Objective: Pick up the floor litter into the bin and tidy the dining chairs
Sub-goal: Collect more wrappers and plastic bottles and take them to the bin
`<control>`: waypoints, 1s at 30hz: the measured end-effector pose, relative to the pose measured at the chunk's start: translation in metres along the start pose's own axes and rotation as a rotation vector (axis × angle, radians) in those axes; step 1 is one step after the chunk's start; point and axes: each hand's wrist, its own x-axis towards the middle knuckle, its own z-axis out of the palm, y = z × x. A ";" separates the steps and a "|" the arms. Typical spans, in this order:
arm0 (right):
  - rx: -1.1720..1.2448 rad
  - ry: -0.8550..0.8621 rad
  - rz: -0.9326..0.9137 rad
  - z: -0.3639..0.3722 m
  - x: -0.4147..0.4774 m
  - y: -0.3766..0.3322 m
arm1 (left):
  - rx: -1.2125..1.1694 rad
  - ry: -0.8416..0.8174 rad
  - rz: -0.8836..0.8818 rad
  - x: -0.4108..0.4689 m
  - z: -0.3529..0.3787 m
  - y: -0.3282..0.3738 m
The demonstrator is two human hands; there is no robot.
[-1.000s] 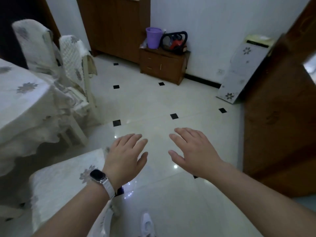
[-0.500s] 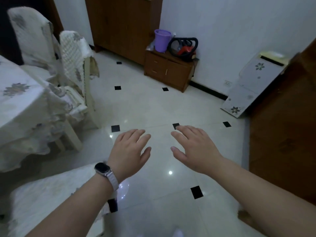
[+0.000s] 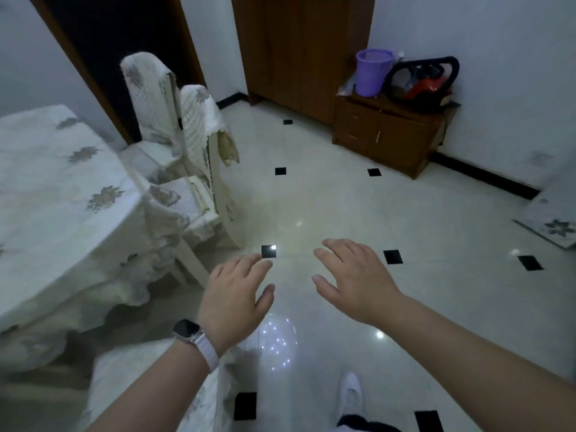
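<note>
My left hand, with a watch on the wrist, and my right hand hover palm-down over the glossy floor, fingers spread and holding nothing. Two white covered dining chairs stand at the left: the nearer chair and the farther chair, both beside the table with its flowered cloth. A third covered chair seat lies under my left forearm. A purple bin sits on a low wooden cabinet at the back. No litter shows on the visible floor.
A black and red appliance sits beside the bin on the cabinet. A tall wooden wardrobe stands behind it. A flowered panel leans at the right edge. My white shoe is at the bottom.
The view has swung left and up, bringing the dark doorway and both chairs further into the frame. My hands stay spread and empty in front of me.
</note>
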 end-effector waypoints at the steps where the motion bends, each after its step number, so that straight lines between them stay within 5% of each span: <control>1: 0.015 0.002 -0.002 0.001 0.011 0.017 | 0.012 0.010 0.005 0.018 0.002 0.006; 13: 0.051 -0.002 -0.074 0.008 0.126 0.144 | 0.056 0.018 0.004 0.173 0.023 0.020; 30: -0.097 -0.110 -0.059 0.087 0.417 0.198 | -0.147 0.153 -0.099 0.420 0.100 -0.168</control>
